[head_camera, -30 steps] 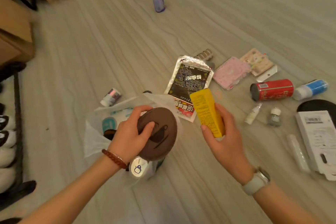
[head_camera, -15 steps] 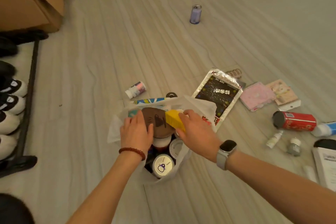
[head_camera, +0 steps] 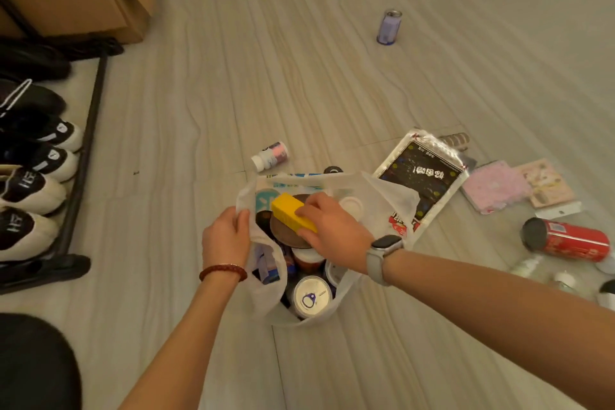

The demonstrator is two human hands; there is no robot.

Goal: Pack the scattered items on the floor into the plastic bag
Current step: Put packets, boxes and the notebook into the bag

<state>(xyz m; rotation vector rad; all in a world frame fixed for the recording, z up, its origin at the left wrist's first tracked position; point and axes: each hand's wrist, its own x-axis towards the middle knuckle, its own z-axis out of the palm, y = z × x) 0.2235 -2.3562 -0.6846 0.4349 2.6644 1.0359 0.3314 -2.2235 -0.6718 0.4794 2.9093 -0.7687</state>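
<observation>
My right hand (head_camera: 327,226) held the long yellow cardboard box (head_camera: 292,217) by its near end, fingers wrapped over the top, and pressed it flat onto the round brown lid (head_camera: 289,234) among the tubs already inside the thin white plastic bag (head_camera: 386,201). My left hand (head_camera: 223,236) pinched the bag's left rim, closed on the film and pulling it outward so the mouth stayed wide. To do this step well, I judged I should slide the box down beside the lid, not leave it perched on top, where it would likely tip out once the bag was lifted; the left hand ought to hold the rim taut until the box settled. Much remained on the pale wood-grain floor (head_camera: 299,76): a small white bottle with a pink label (head_camera: 270,155) just beyond the bag's far edge, a shiny black foil packet (head_camera: 421,178) touching its right side, a red can (head_camera: 565,240) lying on its side further right, and a purple can (head_camera: 388,27) standing well apart toward the far end of the floor.
</observation>
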